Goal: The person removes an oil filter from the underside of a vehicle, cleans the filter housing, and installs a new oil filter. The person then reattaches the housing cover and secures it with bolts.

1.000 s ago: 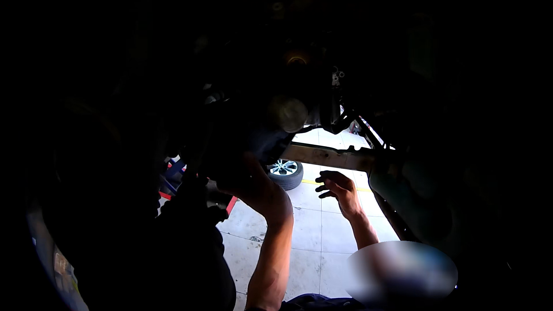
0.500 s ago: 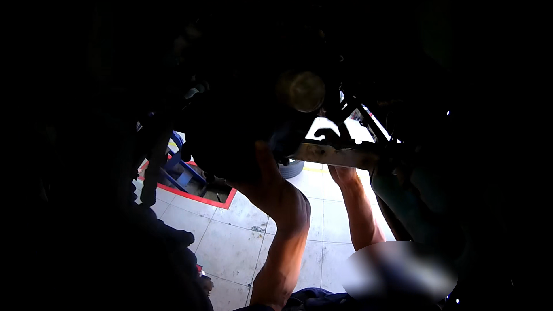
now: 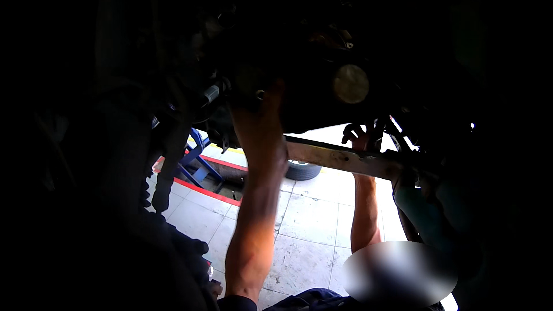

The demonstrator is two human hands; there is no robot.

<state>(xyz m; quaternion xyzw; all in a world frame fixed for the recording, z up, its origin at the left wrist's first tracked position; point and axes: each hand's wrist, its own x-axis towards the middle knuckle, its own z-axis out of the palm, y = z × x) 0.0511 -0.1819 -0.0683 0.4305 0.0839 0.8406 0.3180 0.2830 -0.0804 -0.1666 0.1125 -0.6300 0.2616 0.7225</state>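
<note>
Showing fingers apart above beam (image 3: 325, 157), right hand (image 3: 356, 137); left hand (image 3: 257, 129) too dark to tell

The person's left arm (image 3: 253, 242) is bare up to a dark sleeve (image 3: 237, 303) with a plain edge. Creased navy cloth (image 3: 314, 298) shows low down. The right arm (image 3: 366, 213) is bare until blurring covers it; the left hand (image 3: 259, 126) is bare and deeply shadowed.

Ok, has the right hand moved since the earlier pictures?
Yes: the right hand has moved upward against the pale beam. A second ago it was below the beam; now it shows above the beam's top edge.
</note>
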